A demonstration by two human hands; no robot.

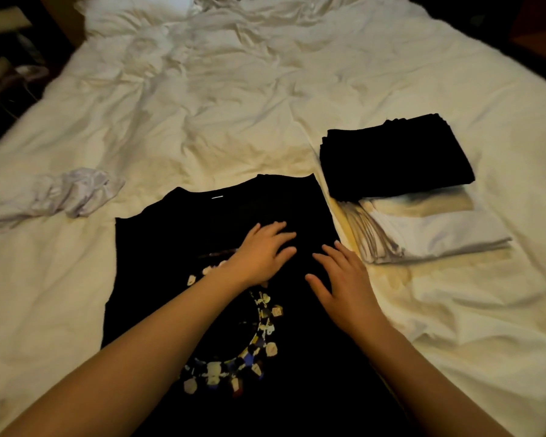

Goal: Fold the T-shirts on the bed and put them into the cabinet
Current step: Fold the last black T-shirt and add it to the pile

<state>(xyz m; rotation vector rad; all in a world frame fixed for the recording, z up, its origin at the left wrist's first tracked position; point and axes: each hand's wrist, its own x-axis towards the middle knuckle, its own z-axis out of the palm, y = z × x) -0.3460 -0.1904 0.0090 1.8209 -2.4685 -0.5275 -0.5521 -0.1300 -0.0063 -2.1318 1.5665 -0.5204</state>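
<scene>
I see a wide bed (pixel 265 99) covered in a rumpled white sheet, creased all over, with the heaviest bunching toward its far left corner, where a pillow (pixel 133 11) sits. The room around the bed is dim; dark floor or furniture shows past the left edge and the far right corner, too dark for me to make out.

At the near edge, roughly centred, a black shirt (pixel 177 247) lies spread flat, collar toward the far edge, with a ring-shaped print of pale and coloured patches on its front. Its side parts look folded in, leaving straight left and right borders.

My left hand (pixel 262 257) lies flat on the shirt's chest, fingers straight and spread, pressing the cloth. My right hand (pixel 341 279) lies just beside it, also flat with its fingers extended on the fabric. Neither grips anything.

To the right of the shirt, near the bed's right edge, a stack of folded shirts sits on the sheet: a black folded pile (pixel 394 156) on top, resting partly over a white folded pile (pixel 438 231) that juts toward the near edge.

Near the left edge, a crumpled white shirt (pixel 73 197) lies unfolded, well apart from the stack.
</scene>
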